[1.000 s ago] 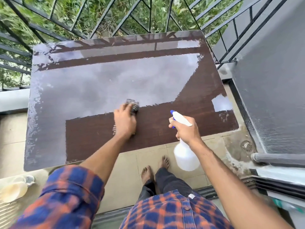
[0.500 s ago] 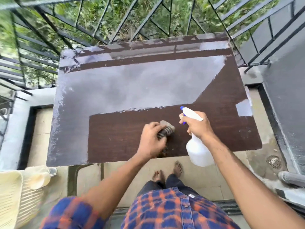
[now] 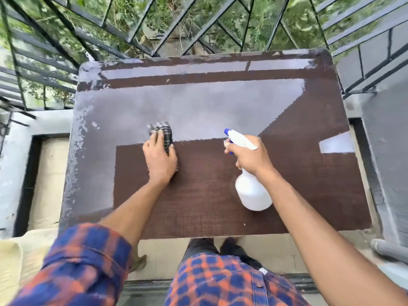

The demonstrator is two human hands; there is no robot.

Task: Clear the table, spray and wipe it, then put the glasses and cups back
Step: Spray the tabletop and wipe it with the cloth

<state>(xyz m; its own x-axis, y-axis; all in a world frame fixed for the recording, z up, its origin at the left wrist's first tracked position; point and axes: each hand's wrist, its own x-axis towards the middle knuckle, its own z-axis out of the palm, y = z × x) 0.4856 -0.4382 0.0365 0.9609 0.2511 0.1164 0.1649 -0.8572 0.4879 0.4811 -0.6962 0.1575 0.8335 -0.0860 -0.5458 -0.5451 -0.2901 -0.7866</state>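
The dark brown wooden table fills the middle of the view, its surface wet and reflecting sky. My left hand presses a dark checked cloth onto the tabletop left of centre, fingers curled over it. My right hand grips the neck of a white spray bottle with a blue nozzle, held above the table's right half, nozzle pointing left. No glasses or cups are in view.
A black metal railing with greenery behind runs past the table's far side. A grey wall stands at the right. A cream plastic basket sits at the lower left. Tiled floor lies under the near edge.
My left hand has slid the cloth left and away from me across the table. The right hand keeps the spray bottle. The camera view shifted closer over the table.
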